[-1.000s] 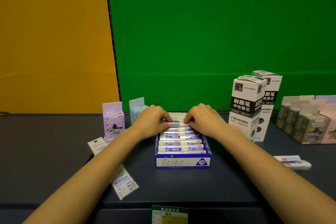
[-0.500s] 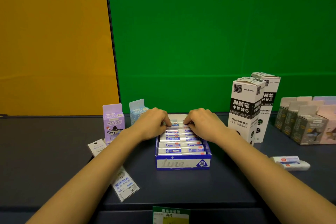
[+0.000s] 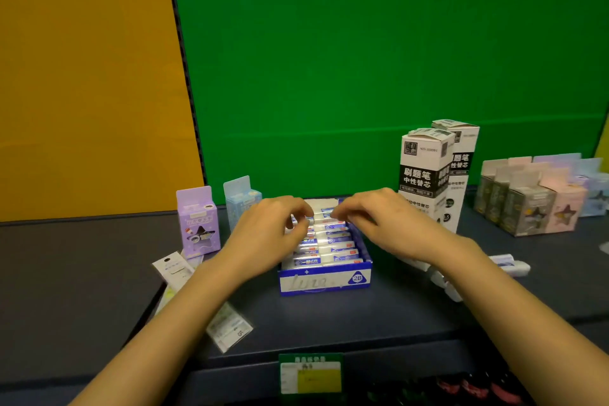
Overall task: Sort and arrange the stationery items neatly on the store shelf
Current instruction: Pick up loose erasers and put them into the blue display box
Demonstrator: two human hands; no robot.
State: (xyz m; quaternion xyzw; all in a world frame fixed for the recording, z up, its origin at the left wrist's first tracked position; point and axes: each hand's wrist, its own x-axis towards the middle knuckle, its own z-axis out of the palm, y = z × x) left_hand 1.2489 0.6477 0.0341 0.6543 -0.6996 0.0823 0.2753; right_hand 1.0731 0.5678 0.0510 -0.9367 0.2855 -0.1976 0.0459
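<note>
A blue and white open box marked 2B stands on the dark shelf in the middle. Inside it lie several wrapped white erasers in two columns. My left hand hovers over the box's left column, thumb and fingers curled round the end of one eraser near the back. Over the back right corner is my right hand, fingers bent, their tips at the rear erasers with nothing gripped. Both hands look slightly blurred.
A purple box and a pale blue box stand to the left. Two tall white-and-black refill boxes stand right, then a cluster of small boxes. Flat packets and a white item lie loose. A price tag hangs on the shelf's front edge.
Both hands have drawn slightly apart and lifted over the back rows. The left hand now curls round one eraser. The view has shifted a little to the right.
</note>
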